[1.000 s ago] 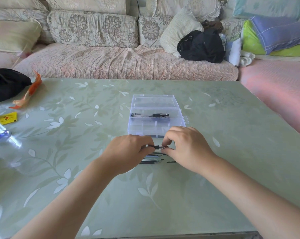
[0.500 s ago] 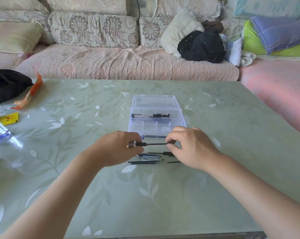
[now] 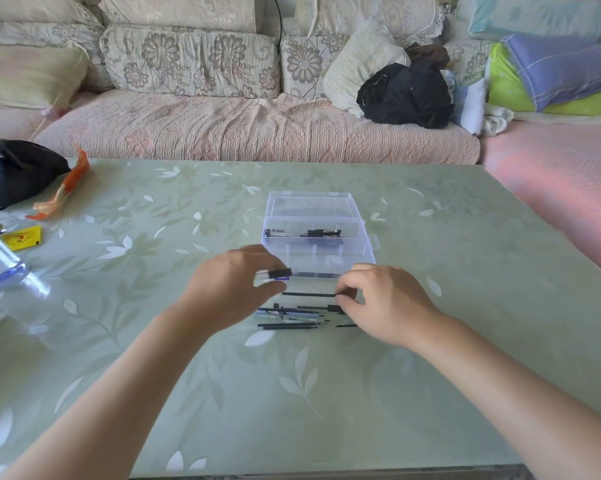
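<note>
Green floral table (image 3: 430, 375): hands have parted, left hand (image 3: 233, 289) pinching the barrel (image 3: 275, 273), right hand (image 3: 385, 303) pinching the refill (image 3: 307, 294). Apparently the pen is now dismantled.

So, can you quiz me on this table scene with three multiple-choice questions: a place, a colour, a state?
1. Where does the clear plastic compartment box stand?
A) on a shelf
B) on the green leaf-patterned table, just beyond the left hand and right hand
C) on the floor

2. What colour is the small flat packet near the table's left edge?
A) yellow
B) blue
C) white

3. How is the box's lid?
A) shut
B) missing
C) open, laid back

Answers: 1 B, it sits on the table past both hands; 2 A, plainly yellow; 3 C, it lies flat behind the box, black pens showing inside.
</note>
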{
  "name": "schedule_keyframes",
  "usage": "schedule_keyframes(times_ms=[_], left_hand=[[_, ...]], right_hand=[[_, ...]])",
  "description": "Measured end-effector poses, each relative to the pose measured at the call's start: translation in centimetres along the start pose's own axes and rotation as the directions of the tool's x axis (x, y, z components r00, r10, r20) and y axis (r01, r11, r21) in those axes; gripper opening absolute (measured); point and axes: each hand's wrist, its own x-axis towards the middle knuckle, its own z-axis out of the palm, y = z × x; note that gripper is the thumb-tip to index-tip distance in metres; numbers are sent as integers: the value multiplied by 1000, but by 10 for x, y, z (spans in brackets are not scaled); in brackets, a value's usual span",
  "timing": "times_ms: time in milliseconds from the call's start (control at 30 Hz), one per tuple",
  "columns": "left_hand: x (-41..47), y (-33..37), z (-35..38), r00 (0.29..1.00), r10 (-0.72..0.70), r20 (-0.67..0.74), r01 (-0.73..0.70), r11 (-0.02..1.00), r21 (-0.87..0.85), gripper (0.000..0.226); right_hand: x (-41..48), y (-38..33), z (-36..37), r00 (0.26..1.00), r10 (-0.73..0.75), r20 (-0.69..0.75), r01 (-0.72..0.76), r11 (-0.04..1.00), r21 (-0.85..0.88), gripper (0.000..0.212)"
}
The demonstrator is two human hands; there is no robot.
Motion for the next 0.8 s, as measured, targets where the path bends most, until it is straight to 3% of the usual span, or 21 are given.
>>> schedule_keyframes(times_ms=[167, 467, 667, 800], left_hand=[[-2, 12, 13, 995, -4, 96, 2, 1000, 19, 15], [0, 2, 8, 960, -95, 264, 84, 995, 55, 13], [-6, 4, 6, 941, -71, 330, 69, 997, 16, 18], [-9, 9, 9, 920, -52, 390, 40, 998, 39, 12]], right_hand=[[0, -8, 2, 999, -31, -16, 31, 999, 18, 12], [3, 6, -11, 988, 65, 142, -65, 998, -3, 13], [-2, 14, -11, 976, 101, 195, -101, 995, -6, 18], [-7, 12, -10, 979, 87, 182, -95, 995, 38, 6]])
